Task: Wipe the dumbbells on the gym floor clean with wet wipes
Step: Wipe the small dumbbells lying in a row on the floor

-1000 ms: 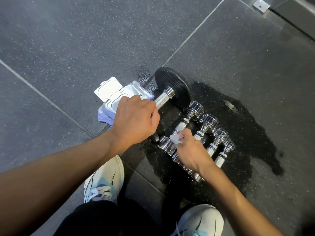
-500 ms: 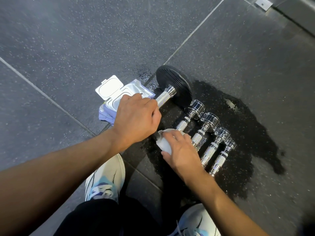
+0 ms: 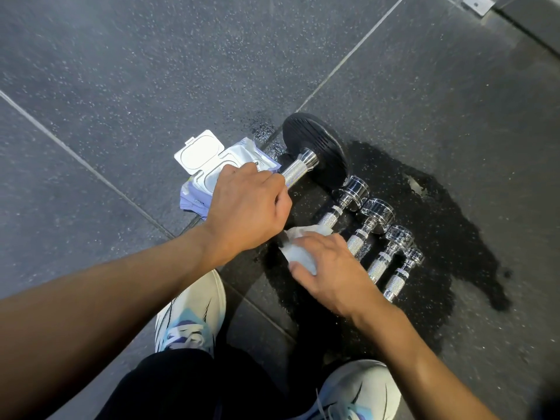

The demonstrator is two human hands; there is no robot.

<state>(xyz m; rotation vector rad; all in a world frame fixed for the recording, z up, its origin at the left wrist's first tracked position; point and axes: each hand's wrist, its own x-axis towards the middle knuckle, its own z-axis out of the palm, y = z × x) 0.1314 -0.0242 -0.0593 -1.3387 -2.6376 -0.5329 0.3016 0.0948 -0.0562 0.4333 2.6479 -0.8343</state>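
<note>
A big dumbbell with a black plate (image 3: 315, 144) and a knurled chrome handle lies on the dark gym floor. My left hand (image 3: 247, 207) grips that handle. My right hand (image 3: 330, 268) presses a white wet wipe (image 3: 298, 251) onto the near end of the first small chrome dumbbell (image 3: 348, 198), and that end is hidden under the wipe. Three more small chrome dumbbells (image 3: 378, 219) lie side by side to its right. An open pack of wet wipes (image 3: 203, 156) with its white lid flipped up lies left of the big dumbbell, partly behind my left hand.
A dark wet patch (image 3: 448, 225) spreads on the floor under and right of the dumbbells. My two white shoes (image 3: 191, 316) stand close below the hands. A metal floor plate (image 3: 478, 4) sits at the top right by a raised edge.
My right hand has moved from the middle of the small dumbbell row to the left, and now presses the spread wipe on the first small dumbbell's near end. My left hand has stayed on the handle.
</note>
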